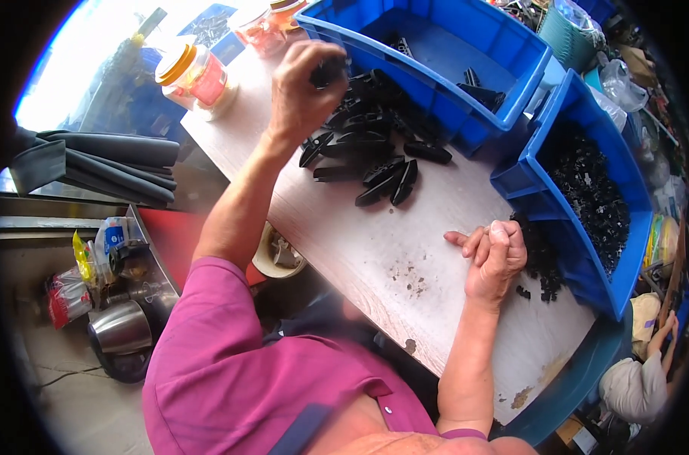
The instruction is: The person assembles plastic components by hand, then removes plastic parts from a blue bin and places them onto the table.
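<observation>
My left hand [303, 91] is raised at the table's far left, its fingers closed around a black plastic piece [329, 72]. Just beyond and beside it, a heap of long, rounded black plastic pieces [363, 136] lies on the pale table [344, 235]. Over the right part of the table is my right hand [498, 254], thumb and fingers pressed together and one finger partly out to the left. Whatever it may be pinching is too small or hidden to name. Beside it lies a pile of small black parts [542, 265].
A large blue bin [458, 95] with a few black pieces stands at the back. Another blue bin [572, 220], at right, contains many small black parts. Jars with orange lids [196, 80] stand far left. A metal kettle [122, 327] is lower left; another person [640, 383] sits far right.
</observation>
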The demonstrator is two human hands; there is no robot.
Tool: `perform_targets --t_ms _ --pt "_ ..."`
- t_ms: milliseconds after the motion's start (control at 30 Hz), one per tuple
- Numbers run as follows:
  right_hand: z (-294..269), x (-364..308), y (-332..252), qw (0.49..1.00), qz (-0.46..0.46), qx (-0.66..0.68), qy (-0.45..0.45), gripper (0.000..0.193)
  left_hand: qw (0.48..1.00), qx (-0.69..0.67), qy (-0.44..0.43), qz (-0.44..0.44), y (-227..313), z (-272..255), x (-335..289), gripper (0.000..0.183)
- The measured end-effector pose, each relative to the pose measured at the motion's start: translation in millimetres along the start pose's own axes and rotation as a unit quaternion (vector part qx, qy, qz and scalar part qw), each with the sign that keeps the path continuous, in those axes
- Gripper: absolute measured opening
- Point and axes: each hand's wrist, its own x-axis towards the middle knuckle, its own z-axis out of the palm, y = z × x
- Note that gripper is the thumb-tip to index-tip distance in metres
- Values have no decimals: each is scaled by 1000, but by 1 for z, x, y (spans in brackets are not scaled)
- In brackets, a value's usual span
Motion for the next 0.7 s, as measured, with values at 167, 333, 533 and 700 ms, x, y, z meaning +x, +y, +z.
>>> perform_targets --t_ms 167,333,533,700 --pt "-3 1 0 999 22 -18 -21 22 988 105 -112 -36 12 12 -24 34" --pt "-4 1 0 1000 11 6 -6 15 982 160 -101 -19 16 4 -14 36" --pt "-3 1 0 1000 0 7 14 17 997 33 -25 -70 17 -6 34 28" --pt "-1 1 -1 999 11 -34 19 24 994 79 -61 51 31 25 108 27"
